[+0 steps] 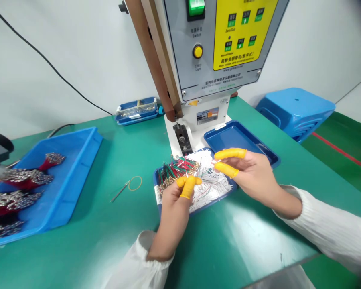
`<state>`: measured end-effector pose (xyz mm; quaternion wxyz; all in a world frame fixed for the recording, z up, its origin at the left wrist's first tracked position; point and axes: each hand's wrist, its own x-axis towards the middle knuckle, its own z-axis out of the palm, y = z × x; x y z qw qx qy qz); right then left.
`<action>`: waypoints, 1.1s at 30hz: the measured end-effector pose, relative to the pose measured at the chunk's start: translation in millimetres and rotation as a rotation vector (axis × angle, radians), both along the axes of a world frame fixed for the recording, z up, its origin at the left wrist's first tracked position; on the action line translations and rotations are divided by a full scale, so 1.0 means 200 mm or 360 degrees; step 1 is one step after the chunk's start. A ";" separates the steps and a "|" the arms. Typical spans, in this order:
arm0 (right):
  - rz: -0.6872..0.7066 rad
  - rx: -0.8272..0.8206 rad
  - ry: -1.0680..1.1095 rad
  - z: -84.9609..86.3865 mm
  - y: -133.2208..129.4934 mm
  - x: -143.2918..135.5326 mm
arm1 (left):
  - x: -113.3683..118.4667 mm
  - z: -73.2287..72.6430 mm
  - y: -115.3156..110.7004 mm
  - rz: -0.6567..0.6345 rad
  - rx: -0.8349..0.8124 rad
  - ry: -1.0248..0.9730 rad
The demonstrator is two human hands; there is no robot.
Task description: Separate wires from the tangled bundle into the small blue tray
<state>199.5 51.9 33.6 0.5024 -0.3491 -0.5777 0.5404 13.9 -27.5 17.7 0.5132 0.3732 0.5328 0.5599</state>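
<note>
My left hand (177, 204), with yellow finger covers, pinches thin wires over the front of a blue tray (198, 209). The tray holds a pile of small white pieces (218, 184) and, on its left side, a bundle of red and green wires (176, 168) with metal ends. At the right side of the tray, my right hand (248, 170) has its covered thumb and index finger around a small white piece (214, 161). The wire tips between the two hands are too fine to make out fully.
A crimping machine (209, 86) stands behind the tray. Another blue tray (239, 138) lies to its right. On the left is a blue bin (75, 176) of wire bundles; tweezers (120, 191) and a yellow ring (135, 183) lie on the green table (123, 233). A blue stool (297, 106) stands beyond.
</note>
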 end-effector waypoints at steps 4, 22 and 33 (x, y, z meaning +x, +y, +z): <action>0.0033 -0.0017 0.0031 0.00 0.00 0.00 | 0.00 0.00 0.00 -0.0005 0.0004 0.0010; 0.0123 0.0011 0.0103 -0.01 0.00 0.00 | -0.01 -0.03 0.01 -0.0023 -0.0014 0.0021; 0.0288 -0.0063 0.0156 0.00 0.00 -0.01 | -0.02 -0.04 0.01 -0.0020 -0.0008 0.0046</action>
